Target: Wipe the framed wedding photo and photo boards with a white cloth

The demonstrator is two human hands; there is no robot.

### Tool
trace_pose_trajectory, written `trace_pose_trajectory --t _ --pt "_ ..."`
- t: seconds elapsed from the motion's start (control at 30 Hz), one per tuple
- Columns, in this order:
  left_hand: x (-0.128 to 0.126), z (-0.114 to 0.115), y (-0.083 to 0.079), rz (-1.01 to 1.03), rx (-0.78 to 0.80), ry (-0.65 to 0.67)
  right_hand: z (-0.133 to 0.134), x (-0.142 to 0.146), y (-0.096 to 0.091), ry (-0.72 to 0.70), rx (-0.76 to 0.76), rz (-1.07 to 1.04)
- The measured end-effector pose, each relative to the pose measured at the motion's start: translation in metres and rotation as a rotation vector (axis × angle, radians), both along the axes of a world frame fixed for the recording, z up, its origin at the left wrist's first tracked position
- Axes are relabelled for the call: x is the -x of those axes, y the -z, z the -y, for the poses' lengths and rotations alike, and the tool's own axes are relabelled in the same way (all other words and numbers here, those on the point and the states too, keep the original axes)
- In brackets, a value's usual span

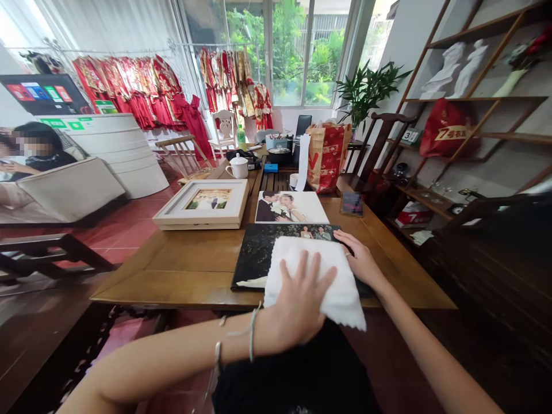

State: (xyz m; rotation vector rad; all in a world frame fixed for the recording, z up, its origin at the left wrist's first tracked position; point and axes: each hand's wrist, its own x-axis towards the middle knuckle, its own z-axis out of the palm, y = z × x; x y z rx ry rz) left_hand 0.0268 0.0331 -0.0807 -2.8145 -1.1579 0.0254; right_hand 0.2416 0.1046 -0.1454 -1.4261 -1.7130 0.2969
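My left hand (302, 296) lies flat with spread fingers on a white cloth (340, 287) with a scalloped edge. Under the cloth is a dark, glossy wedding photo album or panel (256, 253), at the front edge of the wooden table; much of its picture is covered. My right hand (362, 261), a ring on one finger, rests with outstretched fingers along the right side of the dark photo piece. Just behind it lies a pale wedding photo print (308, 207). A cream framed picture (200, 207) sits to the left.
On the wooden table (164, 276) are a white lidded mug (238, 167), a blue box (271, 168), a red-and-brown paper bag (328, 158) and a small dark square item (352, 204). A person (38, 149) sits at far left. Shelves (487, 100) stand right.
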Motion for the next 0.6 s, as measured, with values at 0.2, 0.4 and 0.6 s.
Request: trace_pose_trajectory --t 0.2,0.4,0.6 --pt "0.005 0.008 0.003 0.001 0.008 0.026 -0.002 0.000 0.000 -0.001 0.006 -0.005" --pt "-0.015 -0.056 -0.010 -0.017 -0.019 -0.031 0.008 0.000 -0.002 -0.011 -0.026 -0.095" --pt "-0.026 -0.091 -0.011 -0.012 -0.038 0.026 0.010 0.001 -0.004 0.034 -0.045 -0.241"
